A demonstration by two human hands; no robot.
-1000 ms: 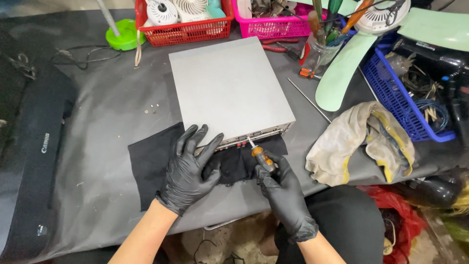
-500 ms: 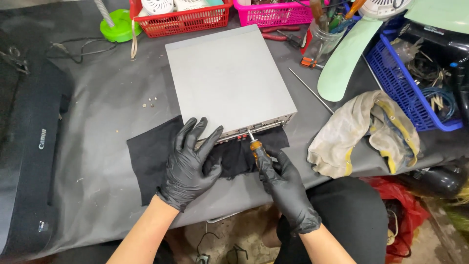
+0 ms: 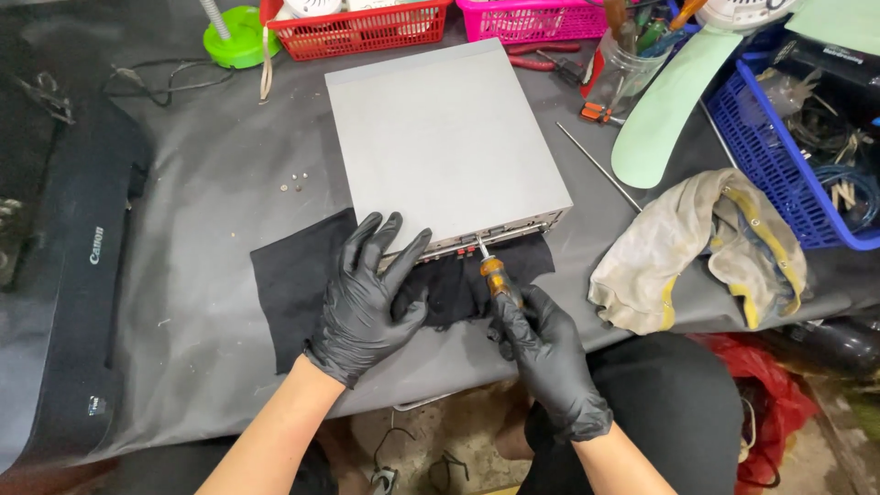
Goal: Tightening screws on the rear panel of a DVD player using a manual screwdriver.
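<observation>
— What do we have in front of us, biggest first?

— The desk point(image 3: 211, 302), covered in a grey sheet, and on it a flat grey metal box point(image 3: 445, 142) lying with its rear panel toward us. To the left lies a long black printer point(image 3: 78, 284). On the right we see a pale green fan blade point(image 3: 669, 105), a blue basket point(image 3: 788, 156) full of cables, and a dirty rag point(image 3: 706, 247). A red basket point(image 3: 362, 27) and a pink basket point(image 3: 532, 18) stand along the far edge.

— And under our hands?

— A black cloth point(image 3: 302, 284) spreads beneath the near edge of the box. Our left hand point(image 3: 367, 293), gloved in black, lies flat with fingers spread, fingertips touching the box's near corner; it grasps nothing.

— The right?

— Our right hand point(image 3: 545, 353) is closed around a screwdriver point(image 3: 495, 275) with an amber handle, its tip set against the rear panel. A few small screws point(image 3: 293, 181) lie left of the box.
</observation>
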